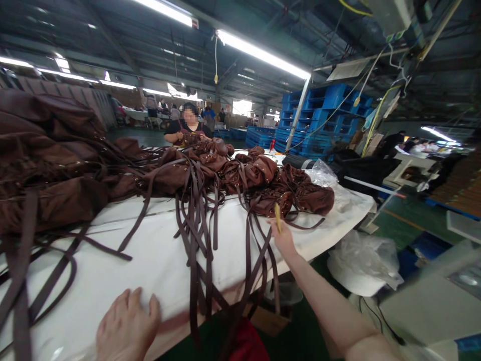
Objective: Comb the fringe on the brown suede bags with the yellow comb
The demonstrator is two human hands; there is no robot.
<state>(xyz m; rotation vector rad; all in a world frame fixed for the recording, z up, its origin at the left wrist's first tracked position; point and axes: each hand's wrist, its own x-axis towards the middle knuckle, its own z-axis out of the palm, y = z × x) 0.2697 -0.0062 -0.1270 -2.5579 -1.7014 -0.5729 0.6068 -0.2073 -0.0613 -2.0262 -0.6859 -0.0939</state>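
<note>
My right hand (284, 239) is closed around a slim yellow object (277, 216), too small to name, at the front edge of the pile. Beside it lies a brown leather-like bag (272, 201) with gathered folds and metal eyelets. Dark brown straps (197, 210) trail from the heap over the near table edge, some passing close to my right hand. At the lower left, my left hand (128, 323) lies palm down on the white tabletop (150, 255), fingers spread, holding nothing.
More brown bags (52, 165) are heaped high on the left. A co-worker (190, 125) handles a brown piece across the table. Blue pallets (311, 120) stand behind; clear plastic (366, 260) and a cardboard box (268, 318) sit by and below the right edge.
</note>
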